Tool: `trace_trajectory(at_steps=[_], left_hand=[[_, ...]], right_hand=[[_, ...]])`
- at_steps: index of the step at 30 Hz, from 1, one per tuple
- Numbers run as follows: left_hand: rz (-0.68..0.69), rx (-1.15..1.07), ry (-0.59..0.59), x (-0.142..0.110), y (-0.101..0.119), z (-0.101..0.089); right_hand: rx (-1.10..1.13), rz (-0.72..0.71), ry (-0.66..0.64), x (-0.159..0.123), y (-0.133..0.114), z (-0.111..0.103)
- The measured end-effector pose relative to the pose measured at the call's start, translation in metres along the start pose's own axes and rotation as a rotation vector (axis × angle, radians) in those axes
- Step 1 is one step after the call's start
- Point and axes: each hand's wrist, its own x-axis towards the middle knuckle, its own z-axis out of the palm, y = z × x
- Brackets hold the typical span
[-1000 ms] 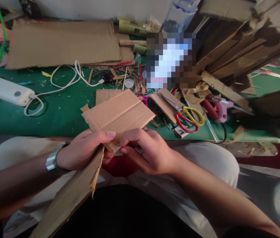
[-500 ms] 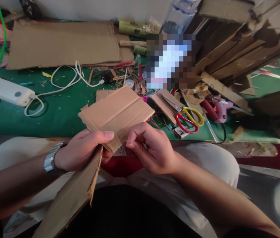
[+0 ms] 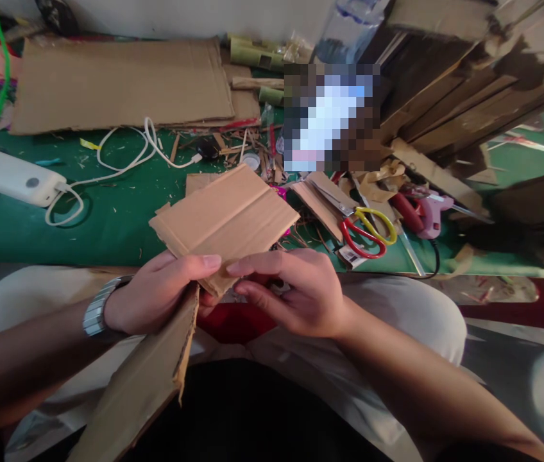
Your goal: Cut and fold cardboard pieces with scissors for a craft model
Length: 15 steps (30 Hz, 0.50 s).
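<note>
My left hand [image 3: 159, 289], wearing a metal-band watch [image 3: 101, 308], is closed on a piece of brown cardboard [image 3: 226, 218], its thumb on the top face and fingers underneath. A crease runs across that piece. Below the same hand hangs a longer cardboard strip [image 3: 142, 385] with a ragged edge, slanting over my lap; whether the two are joined is hidden by the hand. At the near right corner of the upper piece, my right hand [image 3: 294, 289] has its index fingertip on the face and its thumb just under the edge.
Scissors [image 3: 365, 231] with red and yellow handles lie right of the cardboard, beside a pink glue gun [image 3: 428, 212]. A white power bank [image 3: 12, 176] with a cable is at left. Behind lie a large cardboard sheet [image 3: 122, 83], bamboo tubes [image 3: 255, 54] and scraps on the green tabletop [image 3: 108, 231].
My right index finger has uncurled and reached left onto the cardboard's near corner, away from the thumb. The left hand and both cardboard pieces stay nearly still.
</note>
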Motion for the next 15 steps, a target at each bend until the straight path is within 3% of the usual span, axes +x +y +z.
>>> trace_trajectory(at_steps=[5,15], left_hand=[[-0.054,-0.002,0.01,-0.0001,-0.0012,0.0],[-0.018,0.012,-0.03,-0.0016,0.0049,-0.0019]], right_hand=[[0.049,-0.007,0.045,0.0002,0.0011,0.0006],[0.32,0.295,0.115,-0.0002,-0.0061,0.0047]])
